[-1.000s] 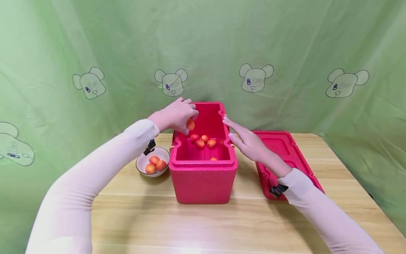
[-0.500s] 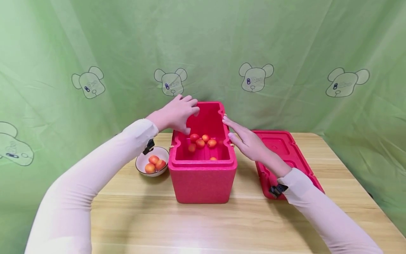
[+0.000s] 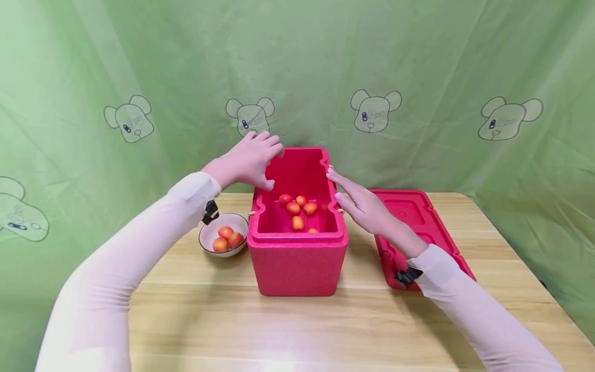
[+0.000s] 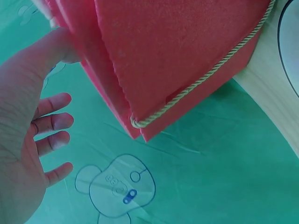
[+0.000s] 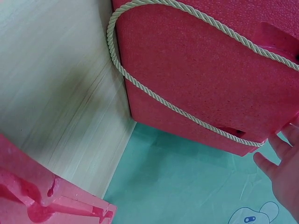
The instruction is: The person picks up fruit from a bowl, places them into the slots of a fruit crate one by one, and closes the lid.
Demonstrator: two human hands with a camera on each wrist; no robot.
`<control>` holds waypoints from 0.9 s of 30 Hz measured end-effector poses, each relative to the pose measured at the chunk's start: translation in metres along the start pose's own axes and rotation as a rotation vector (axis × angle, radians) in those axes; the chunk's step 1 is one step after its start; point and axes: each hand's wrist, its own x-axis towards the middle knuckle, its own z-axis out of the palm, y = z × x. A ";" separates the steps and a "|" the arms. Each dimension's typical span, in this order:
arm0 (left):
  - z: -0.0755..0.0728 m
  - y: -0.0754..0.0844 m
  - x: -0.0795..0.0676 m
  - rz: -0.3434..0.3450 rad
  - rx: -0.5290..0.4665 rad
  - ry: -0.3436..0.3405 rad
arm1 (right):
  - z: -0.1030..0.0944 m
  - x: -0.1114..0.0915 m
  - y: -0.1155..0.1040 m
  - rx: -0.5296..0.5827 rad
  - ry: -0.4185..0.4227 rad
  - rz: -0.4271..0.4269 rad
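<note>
A red foam box [image 3: 297, 268] stands in the middle of the head view, its top uncovered. Several orange-red fruits [image 3: 298, 223], like apricots, lie on its floor. Over the box's left rim hovers my left hand [image 3: 248, 160], fingers spread and holding nothing. The left wrist view has the left hand [image 4: 28, 121] beside the box wall, its thumb overlapping the rim. My right hand [image 3: 364, 209] rests along the right rim with fairly straight fingers. In the right wrist view, the right hand [image 5: 285, 172] is partly cut off by the frame edge.
A white bowl [image 3: 238, 222] with a dark rim holds 3 similar fruits left of the box. The red lid [image 3: 434, 227] lies on the wooden table [image 3: 279, 330] at right. Twisted rope [image 5: 187, 114] runs along the box's side. A green curtain [image 3: 307, 57] hangs behind.
My left hand has let go of a fruit, which dropped into the box and now lies near its front. That hand then drew slightly up and left. The right hand stays put.
</note>
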 end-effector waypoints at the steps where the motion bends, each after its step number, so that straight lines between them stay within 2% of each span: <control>1: -0.001 -0.002 -0.002 -0.012 -0.009 0.008 | 0.000 0.000 0.000 0.002 -0.001 0.001; 11: 0.000 -0.030 -0.031 -0.125 -0.128 0.130 | 0.001 0.001 0.001 -0.002 -0.001 0.010; 16: 0.009 -0.039 -0.050 -0.165 -0.191 0.170 | -0.003 0.000 0.001 -0.003 -0.003 0.014; 22: 0.034 -0.045 -0.072 -0.174 -0.245 0.144 | -0.005 -0.001 0.002 -0.008 -0.005 0.012; 27: 0.060 -0.045 -0.085 -0.148 -0.252 0.069 | -0.004 -0.001 0.002 -0.014 0.001 0.000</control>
